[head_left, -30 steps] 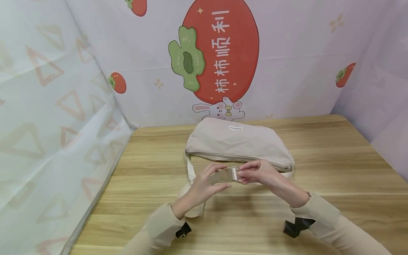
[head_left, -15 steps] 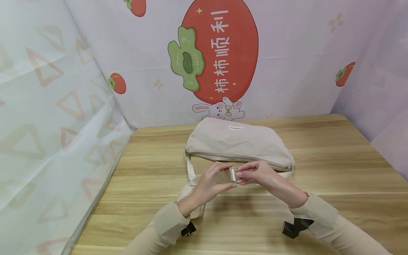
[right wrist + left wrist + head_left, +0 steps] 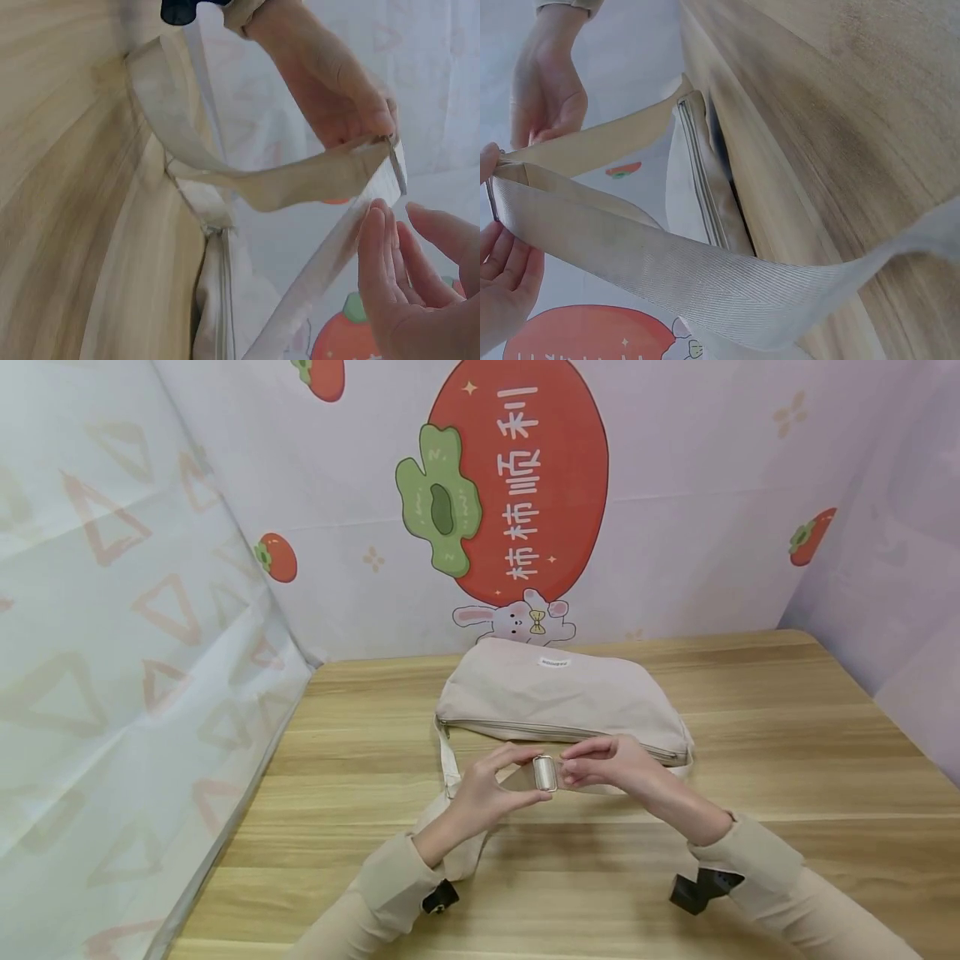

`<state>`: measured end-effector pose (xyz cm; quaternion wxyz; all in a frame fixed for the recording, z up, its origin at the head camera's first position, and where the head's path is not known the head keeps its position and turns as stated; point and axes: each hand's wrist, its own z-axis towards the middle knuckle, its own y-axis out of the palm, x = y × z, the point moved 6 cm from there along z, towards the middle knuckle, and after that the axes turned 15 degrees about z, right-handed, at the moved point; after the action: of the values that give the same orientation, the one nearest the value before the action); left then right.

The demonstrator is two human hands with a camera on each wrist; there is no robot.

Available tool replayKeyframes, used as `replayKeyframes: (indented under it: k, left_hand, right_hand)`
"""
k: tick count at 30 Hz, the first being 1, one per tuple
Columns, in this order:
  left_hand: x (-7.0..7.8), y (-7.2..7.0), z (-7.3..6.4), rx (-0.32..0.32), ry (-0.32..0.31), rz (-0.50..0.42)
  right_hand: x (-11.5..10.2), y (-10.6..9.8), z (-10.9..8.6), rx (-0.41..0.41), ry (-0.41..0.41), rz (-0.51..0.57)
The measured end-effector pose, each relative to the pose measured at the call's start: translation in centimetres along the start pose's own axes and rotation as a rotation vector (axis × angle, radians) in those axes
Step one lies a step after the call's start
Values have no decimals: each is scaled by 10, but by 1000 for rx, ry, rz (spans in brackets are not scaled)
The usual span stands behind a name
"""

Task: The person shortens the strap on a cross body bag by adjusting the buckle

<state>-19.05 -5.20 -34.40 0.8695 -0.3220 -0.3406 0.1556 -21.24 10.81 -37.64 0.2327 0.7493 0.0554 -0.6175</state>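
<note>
My left hand (image 3: 480, 789) pinches a metal strap slider (image 3: 545, 773) by its upper and lower edges, thumb on one and fingers on the other. A cream webbing strap (image 3: 652, 247) threads through this slider and hangs in loops towards the table. Just right of the slider is my right hand (image 3: 622, 772), its fingertips against the strap. Its thumb stands apart from its fairly straight fingers in the right wrist view. The strap belongs to a cream shoulder bag (image 3: 562, 689), which lies behind both hands with its zip (image 3: 525, 727) towards me.
Everything is over a wood-grain table (image 3: 360, 827). A printed curtain (image 3: 675, 510) rises along the back edge, and a pale cloth (image 3: 150, 652) hangs at the left. Small black devices (image 3: 705, 889) sit on both wrists.
The slider has moved slightly left and turned to face up more. My left fingers have closed from around the strap onto the slider's edges. My right fingertips are now farther from the slider.
</note>
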Motion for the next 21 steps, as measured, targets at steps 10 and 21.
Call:
replayKeyframes:
  k: [10, 21]
  left_hand:
    - [20, -25, 4, -17, -69, -48]
    - [15, -28, 1, -55, -110, -98]
  right_hand:
    - [-6, -21, 6, -94, -124, -419]
    - [-1, -33, 4, -140, -88, -500]
